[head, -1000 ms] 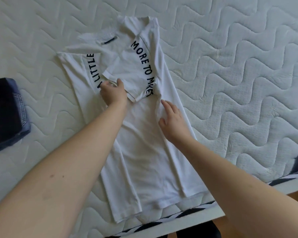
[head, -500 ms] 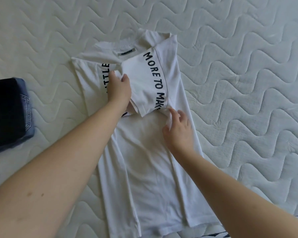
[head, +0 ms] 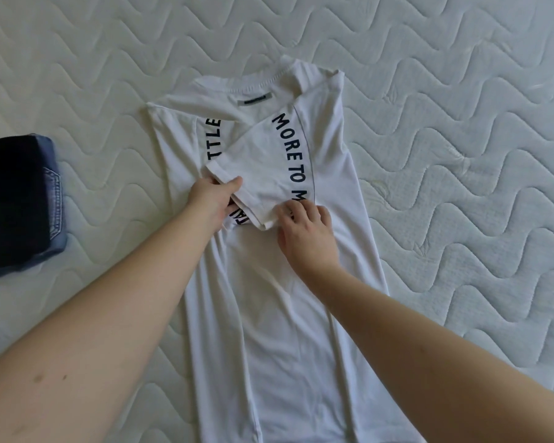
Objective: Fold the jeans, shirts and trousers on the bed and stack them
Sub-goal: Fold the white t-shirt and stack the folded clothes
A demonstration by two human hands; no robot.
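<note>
Fingers of the left hand [head: 212, 199] pinch the hem of the folded-in sleeve [head: 253, 174], while the right hand [head: 307, 231] presses its curled fingers on the sleeve's lower corner, likely to square it. The white shirt [head: 285, 314] lies lengthwise on the bed [head: 461, 155]. Folded jeans [head: 20, 203] sit well apart at left; nothing blocks the fold.
</note>
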